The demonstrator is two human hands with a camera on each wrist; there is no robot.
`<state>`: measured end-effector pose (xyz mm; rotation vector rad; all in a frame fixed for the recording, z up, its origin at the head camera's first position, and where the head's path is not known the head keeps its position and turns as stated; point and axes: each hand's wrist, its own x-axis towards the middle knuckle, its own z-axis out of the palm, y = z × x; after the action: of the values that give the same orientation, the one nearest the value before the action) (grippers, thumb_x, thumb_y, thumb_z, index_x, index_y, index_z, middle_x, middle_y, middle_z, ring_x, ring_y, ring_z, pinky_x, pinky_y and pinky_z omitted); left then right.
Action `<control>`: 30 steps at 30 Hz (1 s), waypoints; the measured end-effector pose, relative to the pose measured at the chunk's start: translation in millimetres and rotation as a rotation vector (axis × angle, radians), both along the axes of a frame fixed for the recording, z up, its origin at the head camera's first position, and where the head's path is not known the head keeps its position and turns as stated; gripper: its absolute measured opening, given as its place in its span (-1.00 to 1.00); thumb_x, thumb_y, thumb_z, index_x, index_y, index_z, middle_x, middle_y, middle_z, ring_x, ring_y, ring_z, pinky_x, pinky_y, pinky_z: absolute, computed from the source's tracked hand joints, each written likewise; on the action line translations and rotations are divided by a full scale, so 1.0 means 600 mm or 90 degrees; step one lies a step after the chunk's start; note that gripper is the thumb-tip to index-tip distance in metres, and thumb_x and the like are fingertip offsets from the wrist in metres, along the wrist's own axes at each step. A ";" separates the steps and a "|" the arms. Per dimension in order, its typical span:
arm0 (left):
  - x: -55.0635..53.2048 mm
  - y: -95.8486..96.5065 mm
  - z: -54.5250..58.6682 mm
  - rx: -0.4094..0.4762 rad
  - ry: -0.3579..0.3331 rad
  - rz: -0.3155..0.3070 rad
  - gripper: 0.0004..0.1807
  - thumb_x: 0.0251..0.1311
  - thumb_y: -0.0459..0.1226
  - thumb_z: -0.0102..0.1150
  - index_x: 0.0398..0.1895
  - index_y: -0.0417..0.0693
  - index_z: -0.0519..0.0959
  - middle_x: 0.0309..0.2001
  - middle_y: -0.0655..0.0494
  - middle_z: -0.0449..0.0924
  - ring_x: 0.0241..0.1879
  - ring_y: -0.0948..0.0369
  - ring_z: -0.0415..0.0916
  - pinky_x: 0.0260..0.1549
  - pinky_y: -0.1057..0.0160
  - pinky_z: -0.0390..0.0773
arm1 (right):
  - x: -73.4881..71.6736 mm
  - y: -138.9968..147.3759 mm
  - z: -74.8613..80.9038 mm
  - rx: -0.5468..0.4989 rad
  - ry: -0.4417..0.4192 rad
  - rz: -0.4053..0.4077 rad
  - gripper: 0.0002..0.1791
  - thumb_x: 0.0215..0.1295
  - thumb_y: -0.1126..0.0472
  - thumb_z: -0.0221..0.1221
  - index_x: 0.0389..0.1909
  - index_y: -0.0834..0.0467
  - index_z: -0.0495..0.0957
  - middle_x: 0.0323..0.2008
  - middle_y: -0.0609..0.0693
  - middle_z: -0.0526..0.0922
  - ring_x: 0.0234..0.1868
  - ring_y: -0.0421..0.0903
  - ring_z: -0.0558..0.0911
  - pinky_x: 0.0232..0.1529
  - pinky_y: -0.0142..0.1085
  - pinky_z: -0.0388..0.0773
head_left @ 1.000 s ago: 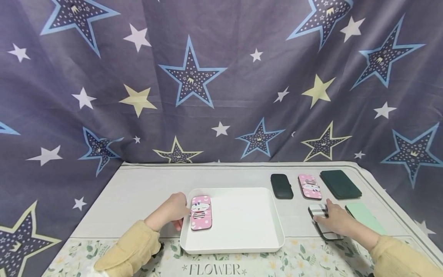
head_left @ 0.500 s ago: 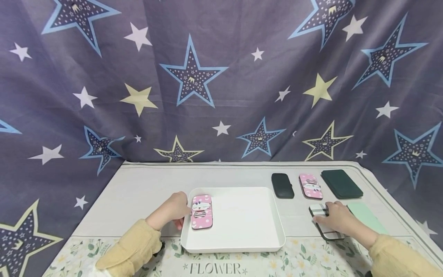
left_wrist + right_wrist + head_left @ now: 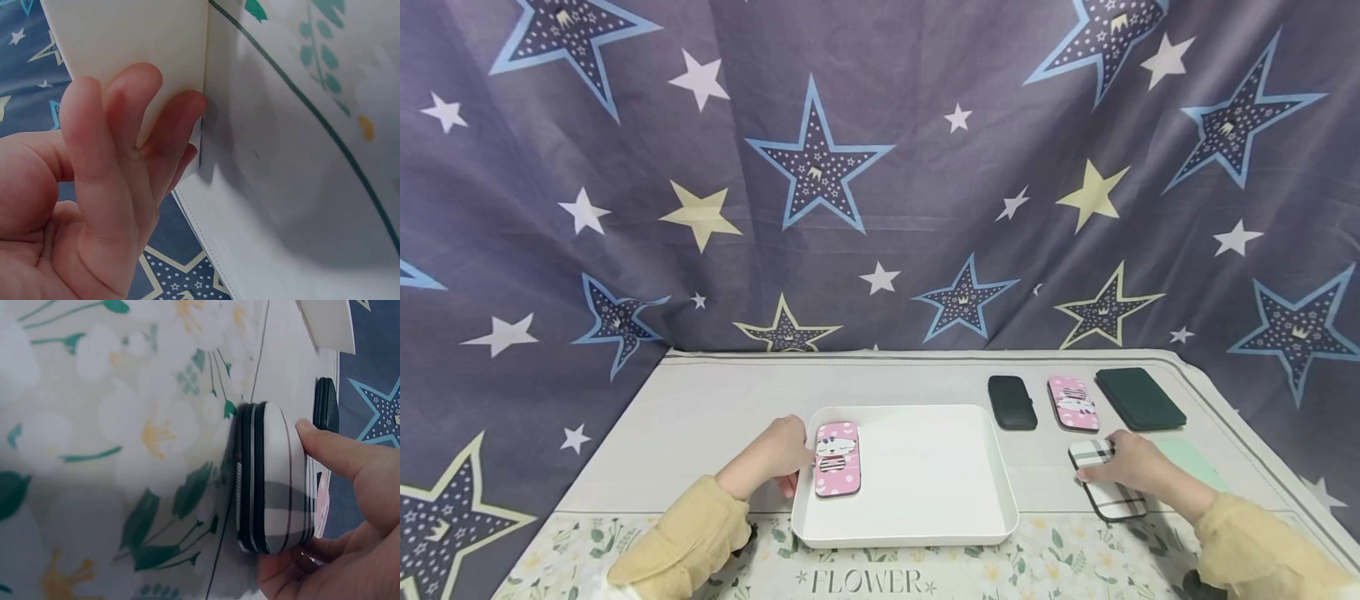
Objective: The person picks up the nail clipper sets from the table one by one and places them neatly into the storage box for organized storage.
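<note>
A white tray (image 3: 925, 475) sits in the middle of the table, with a pink cat-print case (image 3: 837, 459) lying at its left end. My left hand (image 3: 781, 454) holds the tray's left wall; in the left wrist view several fingers (image 3: 140, 94) press against the wall's outer face, and the thumb tip is hidden. On the right, my right hand (image 3: 1138, 467) grips a white-and-black plaid case (image 3: 1108, 492) across its width. The right wrist view shows the thumb on one side of the plaid case (image 3: 284, 481) and fingers on the other; its near edge is dark and layered.
Behind the right hand lie a black case (image 3: 1012, 403), another pink cat-print case (image 3: 1072, 404) and a dark green case (image 3: 1140, 399). A mint-green flat item (image 3: 1193, 464) is partly covered by the right arm. A starry curtain (image 3: 880, 208) hangs behind the table.
The right hand has shifted slightly rightward over the plaid case, uncovering more of its top. The left hand and tray have stayed in place.
</note>
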<state>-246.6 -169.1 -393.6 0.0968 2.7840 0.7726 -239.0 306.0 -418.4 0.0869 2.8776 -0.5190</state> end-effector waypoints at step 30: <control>-0.002 0.000 -0.002 -0.002 -0.001 0.003 -0.87 0.08 -0.41 0.10 -0.56 -0.29 0.42 -0.74 -0.05 0.50 -0.91 0.27 0.40 -0.84 0.38 0.54 | -0.016 0.017 0.025 -0.327 -0.155 -0.110 -0.17 0.17 0.18 0.26 0.15 0.69 0.04 -0.20 0.30 0.51 -0.27 -0.02 0.59 -0.27 -0.16 0.66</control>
<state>-247.5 -168.8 -394.7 0.0899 2.7851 0.7694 -248.3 316.2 -403.4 0.2924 2.4287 -1.1707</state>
